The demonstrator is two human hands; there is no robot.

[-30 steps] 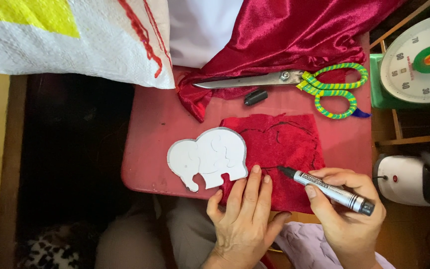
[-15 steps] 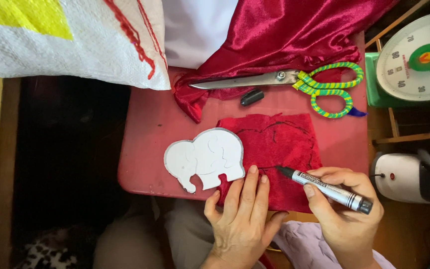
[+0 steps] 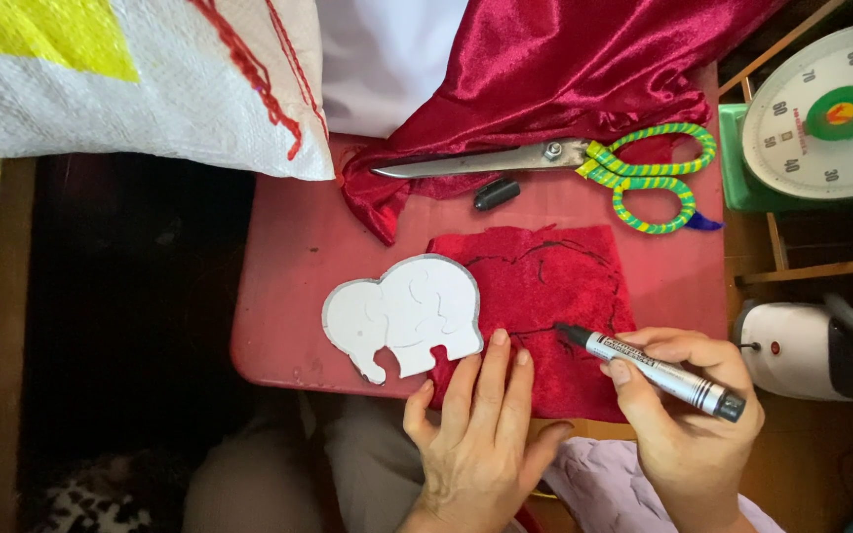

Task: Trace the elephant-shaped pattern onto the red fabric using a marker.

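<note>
A red felt piece (image 3: 555,296) with a black drawn outline lies on a small red table (image 3: 298,266). My left hand (image 3: 481,434) presses flat on the felt's near edge, fingers spread, beside a white elephant-shaped template (image 3: 402,316) that lies to the left of the felt and overlaps its left edge. My right hand (image 3: 688,424) grips a black marker (image 3: 649,368) with its tip touching the felt. The marker's black cap (image 3: 497,193) lies near the scissors (image 3: 594,168), which have green and yellow wrapped handles.
Shiny red satin cloth (image 3: 565,69) is heaped at the table's far side. A white woven sack (image 3: 140,79) sits at the upper left. A dial scale (image 3: 826,114) and a white appliance (image 3: 812,350) stand at the right.
Nothing on the table or in my hands has visibly moved; only the view has drifted slightly.
</note>
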